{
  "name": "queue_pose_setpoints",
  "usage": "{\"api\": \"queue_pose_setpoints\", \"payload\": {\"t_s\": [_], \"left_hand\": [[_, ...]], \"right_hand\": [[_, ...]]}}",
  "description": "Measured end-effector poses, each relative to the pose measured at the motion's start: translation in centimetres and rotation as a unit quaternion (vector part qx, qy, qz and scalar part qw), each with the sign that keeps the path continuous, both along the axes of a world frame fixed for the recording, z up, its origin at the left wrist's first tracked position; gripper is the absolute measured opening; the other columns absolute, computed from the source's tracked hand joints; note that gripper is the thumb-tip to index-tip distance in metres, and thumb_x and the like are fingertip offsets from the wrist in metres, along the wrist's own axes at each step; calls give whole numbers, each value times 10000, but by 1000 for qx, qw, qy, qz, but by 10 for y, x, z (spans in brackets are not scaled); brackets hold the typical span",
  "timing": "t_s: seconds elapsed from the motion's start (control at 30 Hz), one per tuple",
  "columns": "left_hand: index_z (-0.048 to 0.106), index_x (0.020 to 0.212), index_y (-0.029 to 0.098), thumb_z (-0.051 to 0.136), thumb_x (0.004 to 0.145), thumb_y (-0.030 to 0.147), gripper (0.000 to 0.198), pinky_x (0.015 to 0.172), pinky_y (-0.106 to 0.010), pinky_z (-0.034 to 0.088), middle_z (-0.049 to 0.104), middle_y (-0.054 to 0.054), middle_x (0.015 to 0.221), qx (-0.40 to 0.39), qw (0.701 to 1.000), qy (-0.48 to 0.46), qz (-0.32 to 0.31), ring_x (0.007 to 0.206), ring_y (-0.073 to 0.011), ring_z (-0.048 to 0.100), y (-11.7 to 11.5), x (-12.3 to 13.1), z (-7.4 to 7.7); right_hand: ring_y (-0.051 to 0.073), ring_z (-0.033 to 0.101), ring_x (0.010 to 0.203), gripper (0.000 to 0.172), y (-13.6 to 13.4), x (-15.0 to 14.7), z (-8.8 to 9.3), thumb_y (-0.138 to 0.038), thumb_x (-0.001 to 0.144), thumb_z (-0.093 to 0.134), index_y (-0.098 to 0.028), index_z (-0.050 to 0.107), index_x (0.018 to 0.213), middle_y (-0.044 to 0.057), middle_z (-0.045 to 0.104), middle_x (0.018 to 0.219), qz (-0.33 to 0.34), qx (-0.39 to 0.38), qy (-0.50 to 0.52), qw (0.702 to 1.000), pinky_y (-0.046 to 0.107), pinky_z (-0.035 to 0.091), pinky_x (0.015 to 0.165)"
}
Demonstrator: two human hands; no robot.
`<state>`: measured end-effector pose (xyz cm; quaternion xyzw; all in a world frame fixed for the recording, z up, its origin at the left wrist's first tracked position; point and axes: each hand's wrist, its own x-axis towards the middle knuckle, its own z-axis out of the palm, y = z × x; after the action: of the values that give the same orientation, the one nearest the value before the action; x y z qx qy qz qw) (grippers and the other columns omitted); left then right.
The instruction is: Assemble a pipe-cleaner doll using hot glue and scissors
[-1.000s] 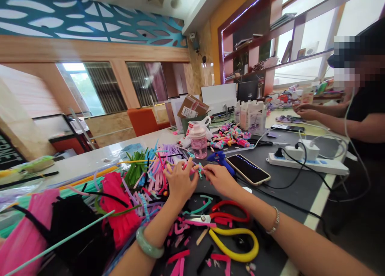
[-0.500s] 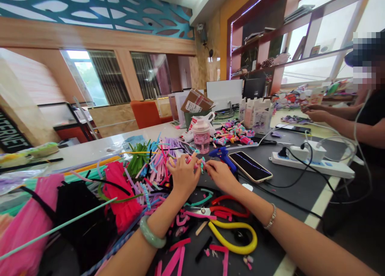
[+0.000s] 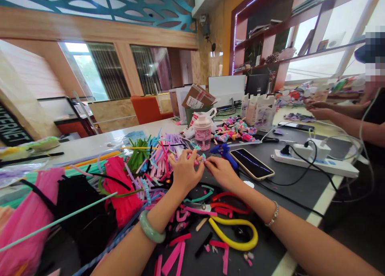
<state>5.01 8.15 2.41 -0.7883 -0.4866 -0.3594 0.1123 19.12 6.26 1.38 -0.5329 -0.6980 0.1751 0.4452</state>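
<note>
My left hand (image 3: pixel 185 169), with a green bangle on its wrist, pinches a small pink and teal fuzzy pipe-cleaner piece (image 3: pixel 203 157). The fingers of my right hand (image 3: pixel 221 172) close on the piece's right side, partly hiding it. Just beyond them stands a lidded pink cup (image 3: pixel 202 133). A blue glue gun (image 3: pixel 224 153) lies past my right fingertips, beside a phone (image 3: pixel 252 163). Below my hands rest scissors (image 3: pixel 233 238) with one red and one yellow handle, among pink pipe-cleaner offcuts (image 3: pixel 173 260).
Left are bundled pipe cleaners in green (image 3: pixel 137 155), red (image 3: pixel 122 191) and black (image 3: pixel 86 212). Behind the cup lies a pile of colourful pipe-cleaner figures (image 3: pixel 236 129). A power strip (image 3: pixel 315 163) with trailing cables sits right. Another person's hands (image 3: pixel 321 109) work at the far right.
The view has shifted slightly. My hands stay together on the pipe-cleaner piece, and its teal end now shows a little differently between the fingertips.
</note>
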Motion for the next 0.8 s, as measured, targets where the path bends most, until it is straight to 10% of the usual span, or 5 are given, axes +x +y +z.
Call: {"api": "queue_pose_setpoints", "payload": {"t_s": [0.8], "left_hand": [[682, 1064, 258, 500, 879, 339, 272, 993, -548, 258, 667, -61, 1045, 1, 998, -50, -28, 935, -247, 584, 1, -4, -2]], "right_hand": [[130, 506, 559, 280, -1, 3, 3, -358, 854, 478, -164, 608, 699, 6, 593, 599, -7, 9, 15, 1000, 244, 365, 558]]}}
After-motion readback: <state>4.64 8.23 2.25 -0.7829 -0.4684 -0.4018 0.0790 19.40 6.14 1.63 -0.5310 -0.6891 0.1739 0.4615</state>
